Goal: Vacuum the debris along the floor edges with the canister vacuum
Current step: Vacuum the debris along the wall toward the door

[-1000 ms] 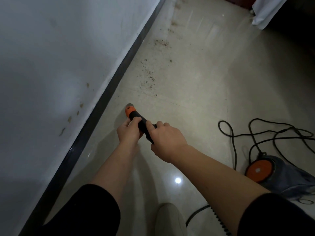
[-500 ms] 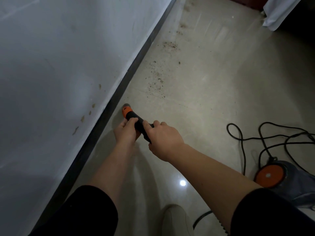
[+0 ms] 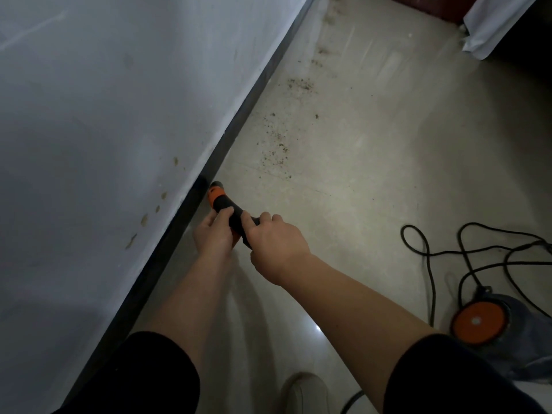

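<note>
Both hands hold the black vacuum hose handle [image 3: 231, 210], whose orange tip points down at the floor right beside the dark baseboard [image 3: 239, 121]. My left hand [image 3: 213, 234] grips it from the wall side, and my right hand [image 3: 274, 237] grips it just behind. Brown debris [image 3: 276, 144] is scattered on the beige floor ahead of the tip, with more patches [image 3: 300, 83] farther along the wall. The canister vacuum [image 3: 481, 322], grey with an orange round cap, sits on the floor at the right.
A black power cord [image 3: 430, 264] lies in loops on the floor by the canister. A white wall [image 3: 104, 115] with a few brown stains fills the left. White fabric [image 3: 490, 28] hangs at the top right. My light shoe [image 3: 304, 392] shows at the bottom.
The hose tip has moved left, closer to the baseboard, with both hands still on the handle. The view has shifted slightly, so the canister sits farther right.
</note>
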{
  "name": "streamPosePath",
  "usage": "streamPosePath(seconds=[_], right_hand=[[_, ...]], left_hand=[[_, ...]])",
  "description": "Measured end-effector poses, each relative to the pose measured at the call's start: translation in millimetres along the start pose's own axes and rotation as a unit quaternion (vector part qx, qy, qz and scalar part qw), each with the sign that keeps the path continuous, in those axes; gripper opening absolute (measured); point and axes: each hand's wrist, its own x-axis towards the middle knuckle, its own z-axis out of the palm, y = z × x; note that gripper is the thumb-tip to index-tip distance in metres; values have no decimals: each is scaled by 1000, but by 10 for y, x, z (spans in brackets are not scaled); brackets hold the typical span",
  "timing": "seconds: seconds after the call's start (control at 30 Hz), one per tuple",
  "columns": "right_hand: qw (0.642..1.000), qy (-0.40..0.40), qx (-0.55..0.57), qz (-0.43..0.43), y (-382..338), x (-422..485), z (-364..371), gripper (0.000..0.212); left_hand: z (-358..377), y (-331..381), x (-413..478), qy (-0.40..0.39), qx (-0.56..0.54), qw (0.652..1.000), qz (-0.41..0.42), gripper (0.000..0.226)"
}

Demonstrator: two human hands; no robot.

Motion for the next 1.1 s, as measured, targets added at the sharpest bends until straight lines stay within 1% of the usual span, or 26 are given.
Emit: streamPosePath(seconds=[0.07, 0.2, 0.4, 0.5, 1.1], right_hand=[[1000, 3, -1, 2, -1, 27, 0, 73], [1000, 7, -12, 4, 25, 64, 3, 73], [1000, 4, -23, 13, 119, 30, -31, 71], [999, -3, -26, 26, 195, -30, -31, 71], [996, -30, -23, 83, 574, -381, 66, 73]], left_hand=[[9, 8, 32, -4, -1, 1000, 3, 15], [16, 1, 71, -44, 23, 999, 12, 31], [56, -40, 88, -102, 62, 993, 19, 39], [140, -100, 60, -124, 53, 991, 17, 44], [591, -338, -230, -160, 7, 987, -25, 44]])
